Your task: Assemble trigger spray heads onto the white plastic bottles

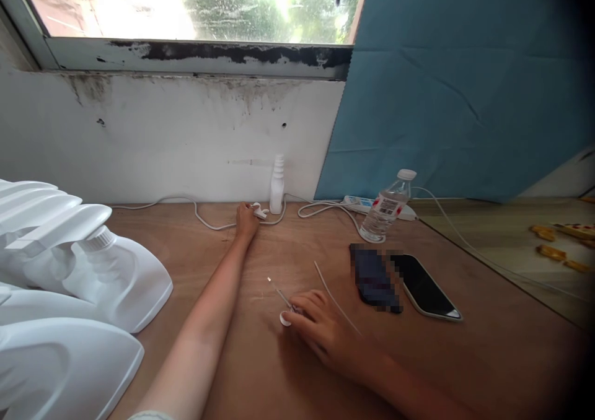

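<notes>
My left hand (247,220) reaches to the back of the table, its fingers closed on a small white plastic piece (259,210) shaped like a trigger spray head. Just right of it a slim white bottle (277,194) stands upright against the wall. Nearer to me, my right hand (320,327) is closed low over the tabletop around a small white pump part. A round white cap (285,318) and a thin tube (279,292) stick out from its fingers; the rest is hidden. Beside that hand lies a loose thin white tube (332,297).
Large white plastic bottles (134,284) crowd the left side. To the right are a tilted-looking water bottle (387,208), a power strip (357,204), a phone (425,287) and a dark blurred item (374,279). A white cable (204,223) runs along the wall.
</notes>
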`<control>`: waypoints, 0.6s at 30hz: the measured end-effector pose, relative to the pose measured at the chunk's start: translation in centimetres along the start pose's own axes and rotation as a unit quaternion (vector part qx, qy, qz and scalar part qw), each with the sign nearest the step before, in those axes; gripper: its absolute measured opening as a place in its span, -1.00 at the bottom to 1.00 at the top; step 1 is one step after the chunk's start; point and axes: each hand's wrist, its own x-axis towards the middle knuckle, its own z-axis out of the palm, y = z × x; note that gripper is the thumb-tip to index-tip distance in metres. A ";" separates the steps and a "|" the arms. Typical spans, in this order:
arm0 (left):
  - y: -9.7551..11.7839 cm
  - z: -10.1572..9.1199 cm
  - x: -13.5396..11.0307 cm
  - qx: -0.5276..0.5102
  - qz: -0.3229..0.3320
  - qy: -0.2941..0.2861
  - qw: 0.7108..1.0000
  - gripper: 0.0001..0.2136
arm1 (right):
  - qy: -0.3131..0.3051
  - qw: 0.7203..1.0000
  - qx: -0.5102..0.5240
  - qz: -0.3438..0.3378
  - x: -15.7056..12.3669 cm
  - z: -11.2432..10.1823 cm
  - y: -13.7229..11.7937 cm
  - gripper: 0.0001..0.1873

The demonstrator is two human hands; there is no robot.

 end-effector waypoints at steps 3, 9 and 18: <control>0.2 -0.5 -0.6 0.001 0.001 0.000 1.000 -0.67 | -0.025 0.997 0.013 -0.075 0.4 -0.2 -0.6 -0.74; 1.5 -2.7 -2.7 -0.031 -0.017 0.037 0.999 -0.67 | -0.013 0.999 -0.030 0.008 -0.2 0.4 0.7 -0.71; 6.7 -8.6 -13.2 -0.180 -0.071 0.019 0.981 -0.72 | 0.121 0.990 -0.048 0.046 -1.2 2.6 3.5 -0.57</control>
